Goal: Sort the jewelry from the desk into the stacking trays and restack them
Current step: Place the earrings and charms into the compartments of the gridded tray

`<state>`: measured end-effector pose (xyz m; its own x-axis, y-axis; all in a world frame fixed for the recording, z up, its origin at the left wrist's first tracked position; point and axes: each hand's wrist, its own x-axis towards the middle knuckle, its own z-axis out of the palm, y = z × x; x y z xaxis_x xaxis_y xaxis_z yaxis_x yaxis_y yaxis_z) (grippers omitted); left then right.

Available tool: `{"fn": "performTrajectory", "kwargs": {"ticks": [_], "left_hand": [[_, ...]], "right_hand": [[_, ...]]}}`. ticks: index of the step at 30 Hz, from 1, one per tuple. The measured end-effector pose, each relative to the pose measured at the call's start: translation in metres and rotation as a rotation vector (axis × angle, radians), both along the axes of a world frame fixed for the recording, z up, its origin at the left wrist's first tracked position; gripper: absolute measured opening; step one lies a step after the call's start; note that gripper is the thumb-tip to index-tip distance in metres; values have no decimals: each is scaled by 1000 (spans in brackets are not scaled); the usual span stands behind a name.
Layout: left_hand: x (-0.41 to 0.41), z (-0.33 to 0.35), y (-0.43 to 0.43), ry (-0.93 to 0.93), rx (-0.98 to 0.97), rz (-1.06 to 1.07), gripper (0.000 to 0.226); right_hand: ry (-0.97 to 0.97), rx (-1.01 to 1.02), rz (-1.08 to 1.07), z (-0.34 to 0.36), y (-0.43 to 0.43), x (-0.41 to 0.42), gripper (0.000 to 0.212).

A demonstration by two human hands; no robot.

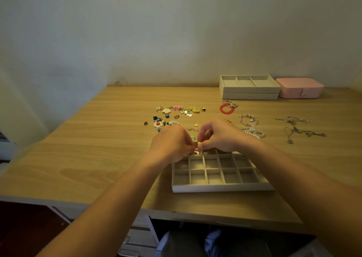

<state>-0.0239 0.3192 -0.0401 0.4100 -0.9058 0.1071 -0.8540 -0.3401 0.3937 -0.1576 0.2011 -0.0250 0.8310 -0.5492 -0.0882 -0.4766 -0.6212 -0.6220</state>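
Your left hand and right hand pinch a tiny piece over the tray's 12 o'clock rim; a slip may drop it among loose jewelry beyond, on the table.

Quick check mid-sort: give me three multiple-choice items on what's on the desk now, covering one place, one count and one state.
1. Where is the pink box?
A) right of the stacked trays
B) at the desk's front edge
C) at the desk's left edge

2. How many trays make up that stack?
A) one
B) two
C) four

3. The front row of the grid tray is:
A) empty
B) full of bracelets
C) under a lid

Answers:
1 A, it sits beside the stack at the back right.
2 B, one tray rests on another.
3 A, bare compartment floors show.
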Motion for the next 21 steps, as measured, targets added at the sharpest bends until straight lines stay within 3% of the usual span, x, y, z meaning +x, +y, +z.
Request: {"fn": "performTrajectory", "kwargs": {"ticks": [11,17,21], "left_hand": [[-8,2,-1,-162,-6,15,14],[-4,-1,-5,32,49,41,11],[3,-7,-5,141,-17,62,14]], "right_hand": [[-38,-117,-41,-10,5,2,11],[-28,-236,-57,-17,7,4,12],[-39,-253,-60,-18,9,4,10]]}}
